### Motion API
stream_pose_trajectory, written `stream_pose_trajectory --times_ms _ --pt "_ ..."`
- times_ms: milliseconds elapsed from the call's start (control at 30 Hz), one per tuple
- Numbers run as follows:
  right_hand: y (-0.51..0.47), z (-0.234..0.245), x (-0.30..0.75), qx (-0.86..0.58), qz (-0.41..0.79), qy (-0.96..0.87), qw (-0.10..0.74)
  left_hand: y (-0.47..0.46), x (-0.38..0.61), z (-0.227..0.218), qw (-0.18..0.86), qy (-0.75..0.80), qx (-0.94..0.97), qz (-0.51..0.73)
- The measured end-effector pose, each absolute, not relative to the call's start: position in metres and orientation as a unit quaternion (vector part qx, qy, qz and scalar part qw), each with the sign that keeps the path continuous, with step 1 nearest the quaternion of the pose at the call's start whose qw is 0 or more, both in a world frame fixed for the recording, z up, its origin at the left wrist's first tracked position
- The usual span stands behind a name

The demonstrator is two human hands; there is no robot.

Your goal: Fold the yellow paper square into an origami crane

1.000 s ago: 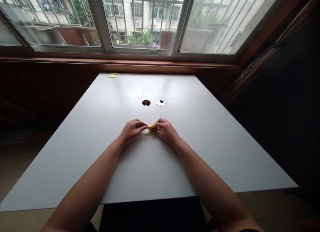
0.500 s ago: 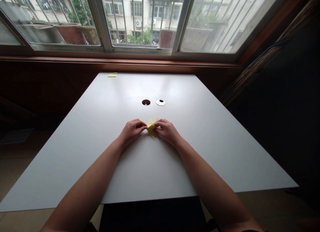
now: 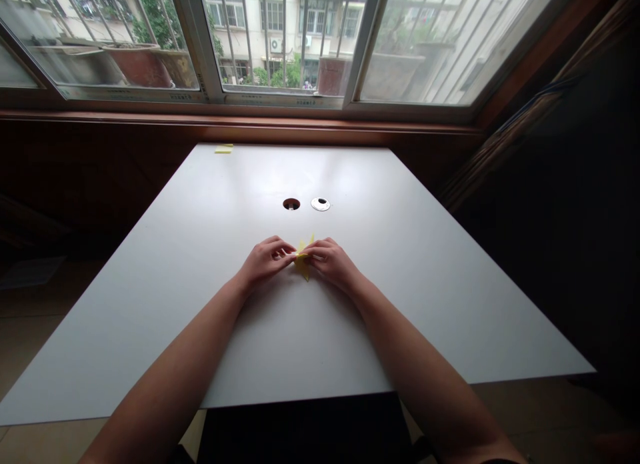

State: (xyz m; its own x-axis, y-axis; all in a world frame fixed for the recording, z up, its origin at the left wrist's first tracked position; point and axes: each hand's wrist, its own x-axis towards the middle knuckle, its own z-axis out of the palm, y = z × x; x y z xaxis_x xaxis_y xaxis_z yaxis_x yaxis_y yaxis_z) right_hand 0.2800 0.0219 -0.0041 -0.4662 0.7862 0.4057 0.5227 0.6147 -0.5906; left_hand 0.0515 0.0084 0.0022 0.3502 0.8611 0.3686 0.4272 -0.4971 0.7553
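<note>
A small folded piece of yellow paper [image 3: 303, 269] with pointed corners is held just above the white table [image 3: 310, 344], near its middle. My left hand [image 3: 267, 259] pinches its left side between thumb and fingers. From the other side my right hand [image 3: 330, 259] pinches it too, and the fingertips of both hands nearly meet. One point of the paper sticks up behind the fingers and another points down toward me. The fingers hide the paper's centre.
Beyond the hands are a round hole [image 3: 291, 204] in the tabletop and a loose round cover [image 3: 321, 204] beside it. Yellow paper strips [image 3: 224, 149] lie at the far left edge. A barred window [image 3: 285, 44] rises behind the table, with a dark curtain [image 3: 525, 124] at right.
My fingertips have come closer together over the paper, and its middle is now flatter and more covered. My arms have hardly moved.
</note>
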Motion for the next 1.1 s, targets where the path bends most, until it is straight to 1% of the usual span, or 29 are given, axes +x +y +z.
stream_pose_trajectory --times_ms 100,267,400,600,700,833,1100 --pt "0.021 -0.005 0.279 -0.387 0.206 -0.833 0.339 0.009 0.053 -0.003 0.263 0.394 0.794 0.381" --pt "0.021 -0.005 0.281 -0.400 0.240 -0.803 0.371 0.012 0.053 -0.007 0.237 0.395 0.799 0.386" --pt "0.021 -0.003 0.287 -0.427 0.249 -0.780 0.383 0.012 0.053 -0.007 0.258 0.401 0.784 0.396" --pt "0.019 0.000 0.288 -0.413 0.250 -0.789 0.380 0.011 0.052 -0.008 0.278 0.409 0.772 0.399" --pt "0.021 -0.004 0.288 -0.418 0.233 -0.792 0.379 0.012 0.052 -0.009 0.282 0.407 0.771 0.400" --pt "0.024 -0.008 0.289 -0.407 0.181 -0.817 0.365 0.013 0.052 -0.010 0.274 0.407 0.773 0.403" --pt "0.021 -0.002 0.289 -0.396 0.129 -0.855 0.310 0.011 0.053 -0.007 0.283 0.403 0.765 0.415"
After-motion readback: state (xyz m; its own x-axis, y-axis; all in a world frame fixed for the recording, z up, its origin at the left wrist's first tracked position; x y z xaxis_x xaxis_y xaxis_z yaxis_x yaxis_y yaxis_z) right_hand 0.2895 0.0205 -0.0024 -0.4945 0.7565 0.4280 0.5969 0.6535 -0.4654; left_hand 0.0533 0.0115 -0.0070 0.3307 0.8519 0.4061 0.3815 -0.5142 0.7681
